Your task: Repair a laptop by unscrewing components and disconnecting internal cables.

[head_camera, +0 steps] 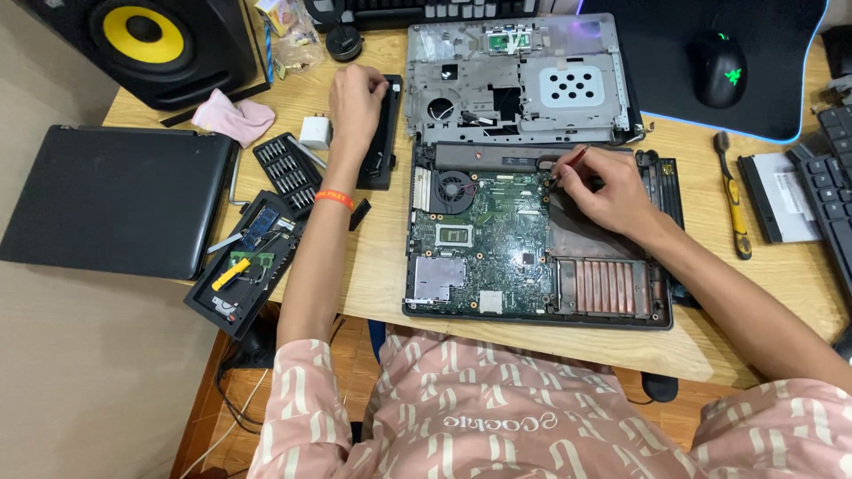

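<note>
Head view shows the right hand [603, 191] pinched shut on a thin screwdriver [568, 167], its tip touching the upper middle of the green board [484, 239] inside an opened laptop base [657, 312] that lies just below the hand on the wooden table [382, 266]. Left hand [355, 102] rests palm down, fingers curled onto a long black battery [386, 146], holding nothing else, with a white charger [314, 131] and a bit set [286, 173] just beside its wrist. Beyond the right hand lies the grey laptop cover [524, 80], and a yellow-handled brush [735, 204] lies well off to its right.
</note>
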